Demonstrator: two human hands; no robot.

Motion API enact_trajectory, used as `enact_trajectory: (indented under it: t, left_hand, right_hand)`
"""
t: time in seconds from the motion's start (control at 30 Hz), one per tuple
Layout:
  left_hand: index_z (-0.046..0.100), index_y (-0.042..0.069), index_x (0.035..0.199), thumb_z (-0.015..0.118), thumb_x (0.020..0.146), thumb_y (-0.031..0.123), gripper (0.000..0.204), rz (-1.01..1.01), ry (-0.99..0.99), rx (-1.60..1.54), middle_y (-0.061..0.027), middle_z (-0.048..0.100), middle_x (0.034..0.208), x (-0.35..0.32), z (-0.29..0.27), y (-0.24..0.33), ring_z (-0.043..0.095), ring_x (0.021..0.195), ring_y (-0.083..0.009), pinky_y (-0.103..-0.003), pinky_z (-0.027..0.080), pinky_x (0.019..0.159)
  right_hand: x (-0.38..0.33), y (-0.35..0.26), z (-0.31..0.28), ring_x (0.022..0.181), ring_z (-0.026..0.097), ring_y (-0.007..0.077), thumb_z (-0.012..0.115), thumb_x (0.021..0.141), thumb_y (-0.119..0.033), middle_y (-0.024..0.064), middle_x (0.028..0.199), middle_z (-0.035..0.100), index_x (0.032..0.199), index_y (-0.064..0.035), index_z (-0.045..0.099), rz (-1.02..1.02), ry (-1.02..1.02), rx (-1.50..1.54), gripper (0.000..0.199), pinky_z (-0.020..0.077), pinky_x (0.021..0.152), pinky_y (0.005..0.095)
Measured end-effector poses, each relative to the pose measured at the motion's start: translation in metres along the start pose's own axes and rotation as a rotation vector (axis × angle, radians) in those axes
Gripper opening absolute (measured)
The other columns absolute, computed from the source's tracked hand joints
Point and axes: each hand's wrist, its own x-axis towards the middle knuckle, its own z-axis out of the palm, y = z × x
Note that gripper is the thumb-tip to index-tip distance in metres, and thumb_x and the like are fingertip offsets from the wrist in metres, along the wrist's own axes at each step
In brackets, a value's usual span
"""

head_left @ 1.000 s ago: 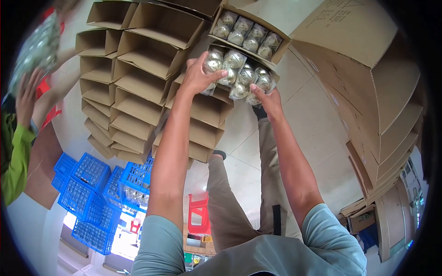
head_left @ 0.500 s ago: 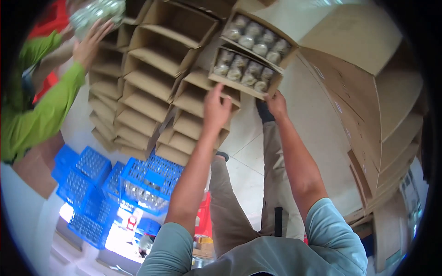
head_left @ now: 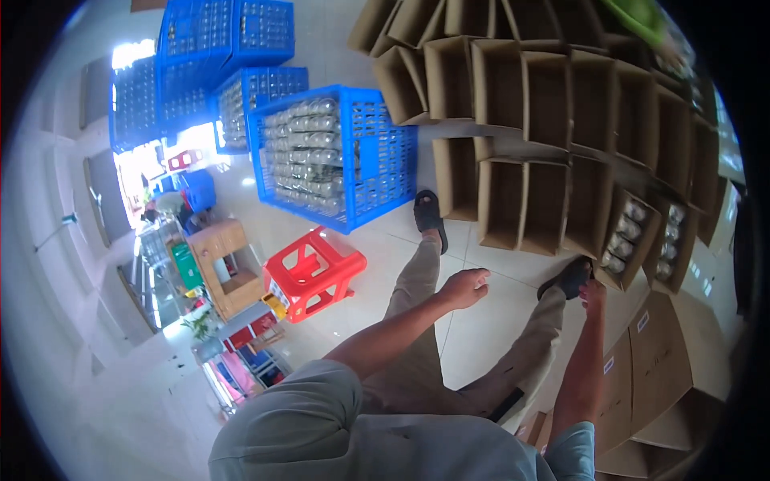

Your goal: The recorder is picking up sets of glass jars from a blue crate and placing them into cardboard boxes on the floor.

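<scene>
My left hand (head_left: 467, 289) hangs over the pale floor tiles, its fingers curled together with nothing visible in them. My right hand (head_left: 593, 295) is also curled, close to the lower corner of a cardboard box (head_left: 611, 274) and beside my dark shoe (head_left: 566, 278). Whether it touches that box or pinches something small, I cannot tell. A row of clear glass jars (head_left: 622, 239) fills this box. Beside it, a second cardboard box (head_left: 680, 255) holds another row of glass jars (head_left: 667, 243).
Rows of open cardboard boxes (head_left: 548, 100) spread across the far right. A blue crate (head_left: 351, 160) of glassware stands ahead, left of them, with more blue crates behind. A red stool (head_left: 317, 272) is at my left, large cartons (head_left: 654, 373) at my right. A co-worker's green sleeve (head_left: 638, 18) shows far right.
My view has swung left, bringing the blue crates and red stool into fuller sight. My left hand has come away from the jar-filled box and its fingers have curled.
</scene>
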Motion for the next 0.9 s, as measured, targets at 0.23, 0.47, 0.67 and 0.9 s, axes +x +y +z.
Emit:
enact_trajectory:
  t: [0.23, 0.47, 0.67, 0.9]
  left_hand:
    - [0.059, 0.002, 0.114, 0.055, 0.090, 0.001, 0.025, 0.054, 0.452, -0.591, -0.0063, 0.067, 0.098, -0.063, -0.124, -0.121, 0.064, 0.091, -0.0134, -0.027, 0.050, 0.080]
    - [0.061, -0.002, 0.115, 0.056, 0.088, 0.002, 0.028, 0.122, 1.029, -1.115, -0.0105, 0.064, 0.110, -0.069, -0.281, -0.246, 0.063, 0.098, -0.0181, -0.030, 0.053, 0.080]
    - [0.057, -0.002, 0.123, 0.057, 0.088, 0.006, 0.036, 0.031, 0.970, -1.339, -0.0139, 0.061, 0.119, -0.060, -0.338, -0.282, 0.060, 0.106, -0.0220, -0.032, 0.054, 0.083]
    - [0.044, -0.001, 0.136, 0.057, 0.086, 0.003, 0.052, 0.054, 0.946, -1.613, -0.0158, 0.053, 0.132, -0.035, -0.346, -0.280, 0.050, 0.122, -0.0246, -0.036, 0.043, 0.101]
  right_hand:
    - [-0.061, -0.074, 0.087, 0.083, 0.061, 0.0159, 0.058, 0.090, -0.014, 0.0046, 0.090, 0.066, 0.100, -0.0049, 0.064, -0.621, 0.397, -0.119, 0.015, 0.0484, 0.076, 0.0286]
    - [-0.267, -0.339, 0.412, 0.122, 0.052, 0.0210, 0.057, 0.094, -0.011, 0.0129, 0.130, 0.055, 0.129, 0.0028, 0.051, -1.091, -0.282, 0.093, 0.038, 0.0385, 0.104, 0.0326]
    - [-0.301, -0.482, 0.636, 0.128, 0.047, 0.0295, 0.057, 0.092, -0.020, 0.0236, 0.133, 0.051, 0.134, 0.0059, 0.043, -1.349, -0.197, -0.602, 0.051, 0.0376, 0.106, 0.0378]
    - [-0.205, -0.517, 0.706, 0.133, 0.035, 0.0433, 0.064, 0.084, -0.029, 0.0296, 0.141, 0.038, 0.136, 0.0085, 0.036, -1.718, 0.051, -1.160, 0.070, 0.0312, 0.110, 0.0454]
